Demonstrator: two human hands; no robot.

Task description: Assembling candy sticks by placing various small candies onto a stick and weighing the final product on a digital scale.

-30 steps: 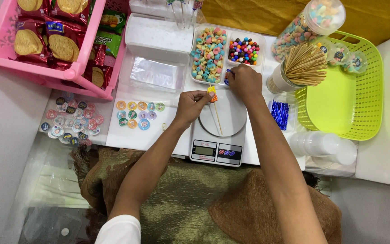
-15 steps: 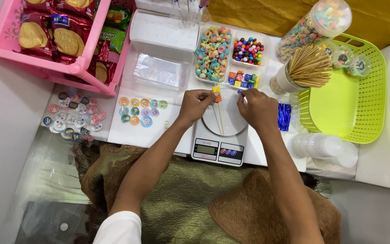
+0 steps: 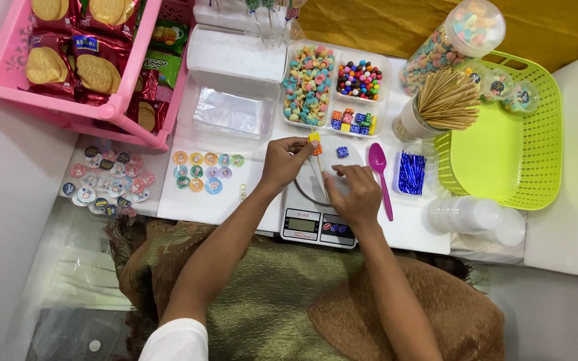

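Fingers [image 3: 300,144] of left hand [image 3: 281,164] pinched on wooden skewer [image 3: 320,175], yellow and orange candy cubes [image 3: 315,143] threaded at its far tip. Right hand [image 3: 354,194] loosely curled at near end, grip probably light. Long axis running away from body, over white scale [image 3: 318,224] on desk [image 3: 222,204]. Blue cube [image 3: 342,152] just right of tip, nearer right hand.

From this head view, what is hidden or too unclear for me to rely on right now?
- Scale: the weighing plate is mostly covered by both hands; the display is too small to make out.
- Skewer: its lower end disappears under the right hand.
- Left hand: its fingertip grip near the yellow candy is too small to judge.
- Pink basket: cut off by the top edge.
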